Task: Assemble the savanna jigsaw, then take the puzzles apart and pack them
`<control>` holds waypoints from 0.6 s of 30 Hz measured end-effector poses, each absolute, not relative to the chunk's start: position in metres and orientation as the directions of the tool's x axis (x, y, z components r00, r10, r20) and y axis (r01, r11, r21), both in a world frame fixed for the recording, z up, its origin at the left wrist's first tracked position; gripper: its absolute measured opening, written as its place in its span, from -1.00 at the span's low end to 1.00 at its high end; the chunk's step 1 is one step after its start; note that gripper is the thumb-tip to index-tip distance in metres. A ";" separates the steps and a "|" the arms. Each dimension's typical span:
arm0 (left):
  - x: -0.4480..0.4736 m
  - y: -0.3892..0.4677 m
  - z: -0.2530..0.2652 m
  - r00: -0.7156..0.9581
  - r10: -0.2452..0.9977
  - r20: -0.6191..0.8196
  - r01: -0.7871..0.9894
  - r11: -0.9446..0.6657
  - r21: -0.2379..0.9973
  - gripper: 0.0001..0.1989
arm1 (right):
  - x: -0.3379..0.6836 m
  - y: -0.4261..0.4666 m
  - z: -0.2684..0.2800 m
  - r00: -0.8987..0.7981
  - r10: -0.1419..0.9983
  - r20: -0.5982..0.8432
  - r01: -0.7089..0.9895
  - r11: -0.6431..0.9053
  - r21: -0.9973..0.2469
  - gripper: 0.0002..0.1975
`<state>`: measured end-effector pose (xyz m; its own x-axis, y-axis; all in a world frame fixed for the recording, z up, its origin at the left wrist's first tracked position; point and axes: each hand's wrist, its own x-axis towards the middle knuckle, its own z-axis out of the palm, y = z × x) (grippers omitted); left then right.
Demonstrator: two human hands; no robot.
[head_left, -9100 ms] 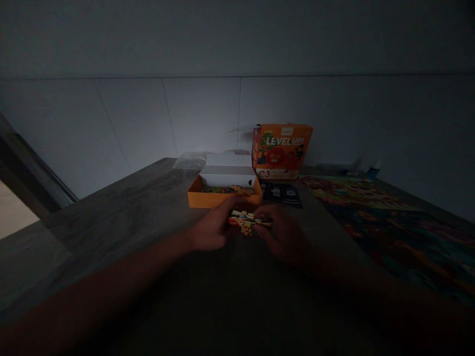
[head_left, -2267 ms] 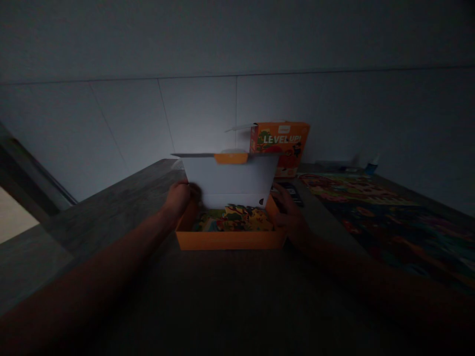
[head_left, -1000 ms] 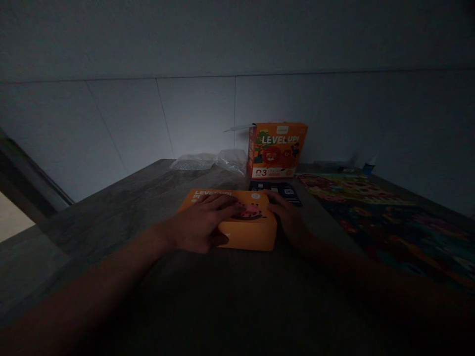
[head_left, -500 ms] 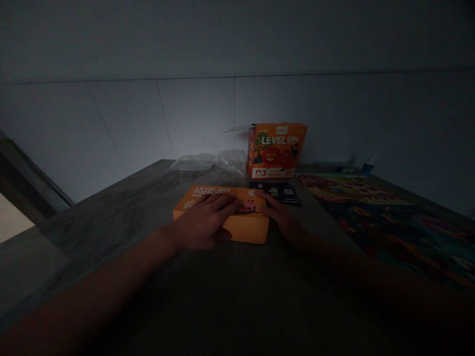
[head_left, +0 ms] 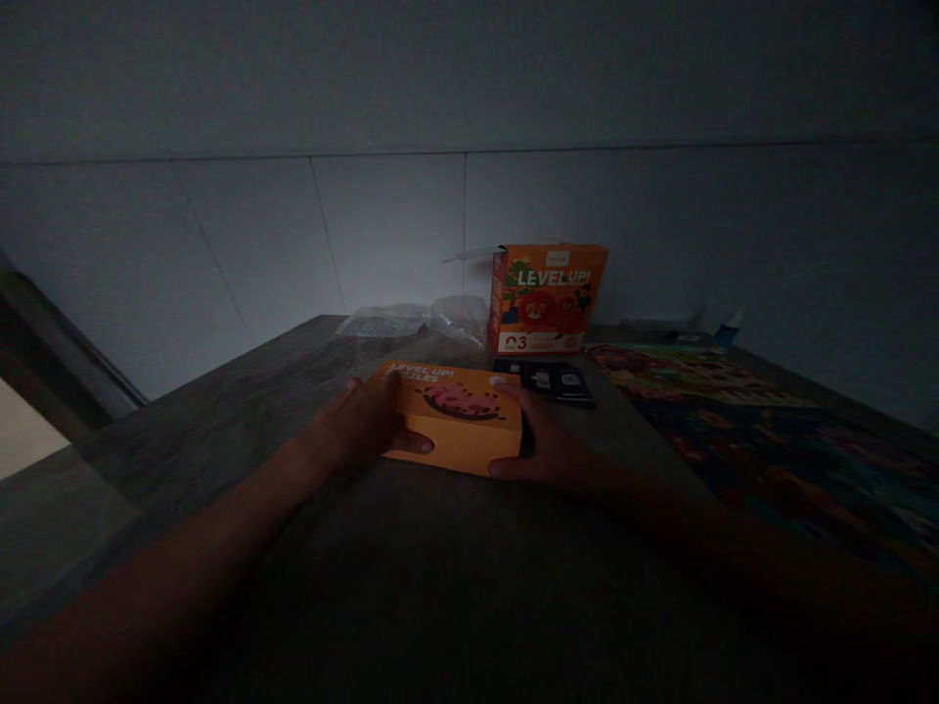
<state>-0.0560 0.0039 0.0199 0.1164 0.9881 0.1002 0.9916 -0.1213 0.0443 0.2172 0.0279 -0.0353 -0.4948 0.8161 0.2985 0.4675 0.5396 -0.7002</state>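
An orange puzzle box [head_left: 462,440] with a pink animal picture and white lettering lies flat on the grey table [head_left: 242,420]. My left hand [head_left: 367,420] grips its left end, fingers over the top and thumb on the front side. At the right end, my right hand [head_left: 543,435] holds the box with the thumb at the front and fingers along the upper corner. Behind the box stands a taller orange carton [head_left: 550,298] marked "LEVEL UP!", its top flap sticking out to the left. A dark printed card [head_left: 547,381] lies between the two.
Crumpled clear plastic wrap [head_left: 411,321] lies at the back left. On the right, colourful assembled puzzles [head_left: 778,440] cover the tabletop, with a small blue-and-white object [head_left: 729,330] behind them. A wall [head_left: 388,225] borders the table's far edge.
My left hand has slid left from the box's top to its left end, uncovering the pink picture. My right thumb has come round onto the front, and the box has turned slightly.
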 end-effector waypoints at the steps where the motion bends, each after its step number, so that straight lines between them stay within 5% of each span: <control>1: -0.059 0.005 0.021 0.139 0.982 0.127 0.988 -0.147 0.051 0.00 | 0.217 0.028 -0.035 -0.487 0.820 0.301 0.468 0.535 -0.703 0.04; 8: -0.056 0.003 0.034 0.064 0.926 0.372 0.995 -0.087 0.046 -0.14 | 0.221 0.031 -0.040 -0.345 0.848 0.402 0.373 0.517 -0.770 -0.19; 14: -0.053 0.002 0.030 0.125 0.957 0.261 0.992 -0.114 -0.056 -0.23 | 0.221 0.030 -0.039 -0.365 0.839 0.404 0.434 0.537 -0.723 -0.17; 18: -0.045 0.004 0.018 0.153 0.938 0.312 0.980 -0.103 -0.171 -0.15 | 0.219 0.029 -0.038 -0.383 0.838 0.388 0.475 0.539 -0.695 -0.09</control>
